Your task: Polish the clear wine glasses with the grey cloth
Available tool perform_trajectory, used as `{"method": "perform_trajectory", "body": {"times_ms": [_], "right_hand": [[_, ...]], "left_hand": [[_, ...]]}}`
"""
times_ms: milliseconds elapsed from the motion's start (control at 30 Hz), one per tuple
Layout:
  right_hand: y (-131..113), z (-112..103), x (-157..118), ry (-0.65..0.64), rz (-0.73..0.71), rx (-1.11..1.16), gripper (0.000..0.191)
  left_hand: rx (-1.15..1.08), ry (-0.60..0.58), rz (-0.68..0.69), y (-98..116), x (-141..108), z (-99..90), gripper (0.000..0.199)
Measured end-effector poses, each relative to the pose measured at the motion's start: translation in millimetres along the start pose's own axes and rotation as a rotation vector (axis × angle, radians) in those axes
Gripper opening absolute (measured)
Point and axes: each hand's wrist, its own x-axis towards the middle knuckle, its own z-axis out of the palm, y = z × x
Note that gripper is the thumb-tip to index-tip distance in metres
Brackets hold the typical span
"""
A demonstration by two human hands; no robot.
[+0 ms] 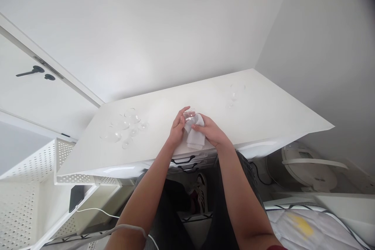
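1. Behind: white wall [175, 27].
2. Below: white tabletop [164, 136].
3. At lower right: quilted mattress [284, 236] with yellow patch [303, 225], too blurred to read.
4. On tabletop's left: stemmed glasses [113, 136].
5. Pinches white cloth [196, 136] in right hand [213, 129].
6. Curls left hand [177, 128] around clear glass [190, 115], over tabletop, touching cloth.

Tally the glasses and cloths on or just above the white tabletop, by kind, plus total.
Clear glasses: 5 (3 in the left cluster, 1 held glass, 1 right-end glass)
White cloth: 1
Total: 6
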Motion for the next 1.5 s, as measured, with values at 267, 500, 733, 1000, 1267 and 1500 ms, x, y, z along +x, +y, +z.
{"method": "perform_trajectory", "body": {"times_ms": [267, 500, 733, 1000, 1267, 1500], "right_hand": [[10.1, 9.2, 9.1, 0.095, -0.042, -0.448, 0.03], [3.3, 10.7, 5.4, 0.215, -0.125, -0.489, 0.036], [-6.2, 7.4, -4.0, 0.044, 0.061, 0.167, 0.042], [-7.1, 7.4, -5.0, 0.015, 0.045, 0.093, 0.046], [0.3, 6.3, 6.6, 0.22, -0.105, -0.4, 0.035], [-7.6, 8.9, -5.4, 0.953, -0.561, -0.497, 0.034]], "left_hand": [[0.006, 0.055, 0.044, -1.9, 1.2, -4.4, 0.064], [0.038, 0.107, 0.043, -4.1, 5.2, -10.1, 0.071], [-0.109, -0.044, -0.05, 3.1, 1.9, -1.2, 0.069], [-0.082, -0.061, -0.085, 10.3, -4.0, 3.9, 0.068], [-0.016, 0.035, 0.057, 3.3, 1.6, -5.0, 0.066], [-0.012, 0.258, 0.162, -2.7, 7.8, -12.0, 0.049]]}}
